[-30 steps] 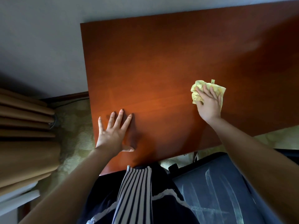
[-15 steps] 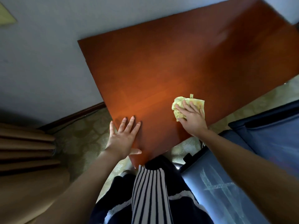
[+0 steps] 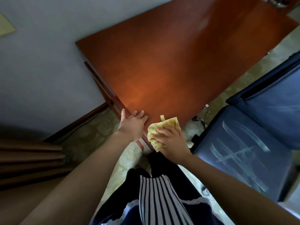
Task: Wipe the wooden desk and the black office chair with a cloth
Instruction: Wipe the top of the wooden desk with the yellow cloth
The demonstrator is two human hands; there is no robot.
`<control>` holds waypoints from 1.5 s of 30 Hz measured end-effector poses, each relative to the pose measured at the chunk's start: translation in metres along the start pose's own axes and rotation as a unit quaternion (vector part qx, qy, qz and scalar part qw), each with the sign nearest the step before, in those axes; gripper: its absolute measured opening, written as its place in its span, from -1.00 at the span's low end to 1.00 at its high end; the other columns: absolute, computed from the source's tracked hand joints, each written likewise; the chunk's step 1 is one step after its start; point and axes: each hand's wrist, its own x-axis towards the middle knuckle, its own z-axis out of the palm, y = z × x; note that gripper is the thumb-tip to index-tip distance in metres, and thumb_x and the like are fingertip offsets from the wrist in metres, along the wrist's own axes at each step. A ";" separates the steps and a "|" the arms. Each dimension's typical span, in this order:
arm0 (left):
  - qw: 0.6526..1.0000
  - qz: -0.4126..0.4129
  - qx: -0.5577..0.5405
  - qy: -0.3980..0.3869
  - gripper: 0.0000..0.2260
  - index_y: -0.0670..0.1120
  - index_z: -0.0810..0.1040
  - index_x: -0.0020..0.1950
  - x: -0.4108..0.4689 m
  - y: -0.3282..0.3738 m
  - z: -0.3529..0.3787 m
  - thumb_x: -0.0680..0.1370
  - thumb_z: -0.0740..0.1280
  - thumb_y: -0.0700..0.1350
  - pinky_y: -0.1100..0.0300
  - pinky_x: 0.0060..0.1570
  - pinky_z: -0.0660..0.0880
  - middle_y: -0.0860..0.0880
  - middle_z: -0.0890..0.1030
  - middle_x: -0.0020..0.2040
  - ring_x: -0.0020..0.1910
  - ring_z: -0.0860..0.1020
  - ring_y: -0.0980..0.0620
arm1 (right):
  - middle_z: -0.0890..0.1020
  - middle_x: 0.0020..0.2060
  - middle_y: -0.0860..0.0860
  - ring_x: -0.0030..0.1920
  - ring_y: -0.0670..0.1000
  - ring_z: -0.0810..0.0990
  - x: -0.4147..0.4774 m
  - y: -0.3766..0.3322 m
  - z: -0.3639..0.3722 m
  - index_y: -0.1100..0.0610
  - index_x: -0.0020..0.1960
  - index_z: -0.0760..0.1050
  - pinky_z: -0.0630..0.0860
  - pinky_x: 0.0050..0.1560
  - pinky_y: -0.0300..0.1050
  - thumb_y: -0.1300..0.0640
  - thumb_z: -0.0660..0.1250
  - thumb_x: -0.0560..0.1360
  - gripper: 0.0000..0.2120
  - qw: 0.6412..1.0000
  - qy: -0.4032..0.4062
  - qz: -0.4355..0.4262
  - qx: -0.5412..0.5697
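Note:
The reddish-brown wooden desk (image 3: 175, 62) fills the upper middle of the head view, seen at a slant. My right hand (image 3: 172, 140) grips a crumpled yellow cloth (image 3: 162, 127) and presses it onto the desk's near corner. My left hand (image 3: 132, 122) rests just left of it on the desk's left edge, fingers straight on the top and thumb over the side. The office chair (image 3: 240, 153), dark with pale dusty streaks on its seat, stands at the right, beside the desk.
A grey wall (image 3: 40, 62) runs behind and left of the desk, with a dark skirting board (image 3: 78, 122). Brown pleated curtains (image 3: 27, 163) hang at the lower left. Patterned floor (image 3: 90, 135) shows under the desk corner. A dark object (image 3: 279, 2) sits at the desk's far right end.
My right hand has dragged the cloth back and left to the desk's near corner. My left hand has slid to the desk's left edge. The view has swung, tilting the desk further.

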 end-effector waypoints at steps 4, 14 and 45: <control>0.999 0.007 -0.031 0.023 -0.54 0.03 0.06 0.55 0.000 0.004 0.000 0.65 0.04 -0.07 -0.29 0.40 -0.22 0.00 0.02 0.57 0.54 -0.01 -0.03 | 0.58 0.22 -0.02 0.25 0.13 0.51 -0.013 0.001 -0.004 -0.04 0.16 0.61 0.33 0.28 0.30 0.05 0.51 0.30 -0.58 0.995 0.057 -0.077 -0.019; 1.000 0.013 -0.012 -0.012 -0.52 0.07 -0.05 0.56 0.041 0.032 -0.021 0.66 0.02 0.00 -0.28 0.40 -0.20 0.04 -0.14 0.57 0.53 -0.21 -0.06 | 0.61 0.16 0.11 0.17 0.25 0.56 -0.013 0.104 -0.031 0.09 0.18 0.61 0.54 0.08 0.23 0.32 0.56 0.20 -0.44 0.993 0.114 0.026 0.018; 0.994 0.061 -0.089 -0.001 -0.53 0.10 0.04 0.55 0.174 0.111 -0.142 0.65 0.05 0.10 -0.17 0.44 -0.18 0.04 0.05 0.56 0.54 0.00 0.01 | 0.51 -0.32 -0.08 -0.31 -0.09 0.42 0.091 0.292 -0.164 0.10 0.02 0.57 0.34 -0.30 -0.23 0.14 0.20 0.59 -0.82 0.775 0.322 0.370 0.398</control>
